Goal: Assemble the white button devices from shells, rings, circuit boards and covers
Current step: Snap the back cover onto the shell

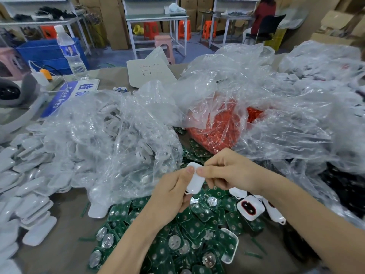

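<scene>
Two bare forearms reach in from the bottom edge, over a loose heap of green circuit boards (pixel 183 230) spread on the brown table (pixel 65 254). Just above that heap, both hands meet around one white device (pixel 195 181), held off the table.

The left hand (pixel 171 196) grips the device from below and from the left, its fingers curled under and its thumb pressed on the upper face. The right hand (pixel 227 173) pinches the device's right edge, thumb tip on top beside the left thumb and fingers curled underneath. The device lies between the two hands, tilted, with its rounded end pointing away.

Just right of the hands an open shell with a red ring (pixel 250 207) lies on the boards. Nearer, a white shell holding a green board (pixel 229 245) sits on the heap. At the left, white covers (pixel 29 196) lie in overlapping stacks.

Behind the hands, a clear bag of white parts (pixel 118 147) sits to the left and a clear bag of orange-red rings (pixel 215 127) at centre. More crumpled clear bags fill the right side.

Farther back stand a water bottle (pixel 69 50) and a blue sign reading "Defect Area" (pixel 65 95). In the distance are metal workbenches, orange stools (pixel 184 29) and a seated person in a red top (pixel 263 15).
</scene>
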The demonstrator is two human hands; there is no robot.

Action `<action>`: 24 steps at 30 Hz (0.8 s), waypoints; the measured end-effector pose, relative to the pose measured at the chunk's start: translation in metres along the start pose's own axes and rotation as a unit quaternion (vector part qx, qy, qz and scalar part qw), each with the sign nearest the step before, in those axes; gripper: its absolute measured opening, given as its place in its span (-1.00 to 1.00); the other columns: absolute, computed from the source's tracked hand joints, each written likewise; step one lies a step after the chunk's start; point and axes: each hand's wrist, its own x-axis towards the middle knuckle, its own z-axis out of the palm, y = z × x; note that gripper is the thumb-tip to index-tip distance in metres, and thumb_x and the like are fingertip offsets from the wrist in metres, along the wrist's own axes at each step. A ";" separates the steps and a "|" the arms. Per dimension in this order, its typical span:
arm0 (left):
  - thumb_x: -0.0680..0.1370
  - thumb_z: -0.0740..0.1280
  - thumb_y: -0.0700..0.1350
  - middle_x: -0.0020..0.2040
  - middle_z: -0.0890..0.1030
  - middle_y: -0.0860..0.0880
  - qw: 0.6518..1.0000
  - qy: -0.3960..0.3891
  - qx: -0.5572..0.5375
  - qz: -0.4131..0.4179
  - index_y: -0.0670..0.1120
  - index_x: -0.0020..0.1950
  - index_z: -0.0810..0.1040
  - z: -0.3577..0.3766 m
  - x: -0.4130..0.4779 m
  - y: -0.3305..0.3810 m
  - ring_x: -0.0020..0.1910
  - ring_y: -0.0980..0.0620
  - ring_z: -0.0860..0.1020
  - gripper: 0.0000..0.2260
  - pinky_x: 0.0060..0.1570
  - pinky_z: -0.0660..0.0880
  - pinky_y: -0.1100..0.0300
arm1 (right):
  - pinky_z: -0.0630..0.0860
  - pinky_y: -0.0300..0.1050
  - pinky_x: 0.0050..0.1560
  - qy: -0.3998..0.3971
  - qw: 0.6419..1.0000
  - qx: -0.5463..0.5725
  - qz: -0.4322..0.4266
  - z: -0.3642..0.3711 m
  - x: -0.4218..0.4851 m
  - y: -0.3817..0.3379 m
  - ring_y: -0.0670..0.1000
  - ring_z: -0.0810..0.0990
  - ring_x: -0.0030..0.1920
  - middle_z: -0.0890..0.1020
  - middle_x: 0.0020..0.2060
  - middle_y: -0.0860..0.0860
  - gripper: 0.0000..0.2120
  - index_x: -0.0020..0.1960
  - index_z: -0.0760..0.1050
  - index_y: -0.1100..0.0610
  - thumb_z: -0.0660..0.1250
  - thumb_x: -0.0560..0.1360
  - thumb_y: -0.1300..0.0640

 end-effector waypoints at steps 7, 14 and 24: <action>0.55 0.07 0.18 -0.52 0.35 0.09 0.999 0.022 -0.023 -0.009 0.03 -0.28 0.50 0.001 0.002 0.003 -0.59 0.12 0.31 -0.64 -0.55 0.27 0.34 | 0.31 -0.36 -0.48 0.070 0.997 -0.029 -0.021 0.010 0.003 -0.003 -0.10 0.33 -0.57 0.45 -0.61 -0.04 -0.61 -0.39 0.51 0.20 0.31 0.57 0.06; 0.66 0.03 0.09 -0.58 0.40 0.05 0.979 0.195 -0.055 -0.034 -0.11 -0.34 0.44 0.009 0.002 0.002 -0.62 0.15 0.33 -0.53 -0.61 0.25 0.35 | 0.38 -0.34 -0.45 0.124 0.991 -0.021 -0.045 0.036 0.013 -0.001 -0.14 0.44 -0.54 0.54 -0.56 -0.06 -0.66 -0.31 0.57 0.22 0.35 0.54 0.03; 0.63 0.03 0.15 -0.53 0.45 0.04 0.968 0.228 -0.095 -0.035 -0.18 -0.22 0.50 0.007 0.004 0.004 -0.58 0.15 0.35 -0.51 -0.59 0.27 0.32 | 0.41 -0.26 -0.39 0.191 0.976 0.072 -0.069 0.058 0.019 0.001 -0.10 0.46 -0.48 0.52 -0.52 -0.04 -0.70 -0.28 0.53 0.23 0.36 0.53 0.06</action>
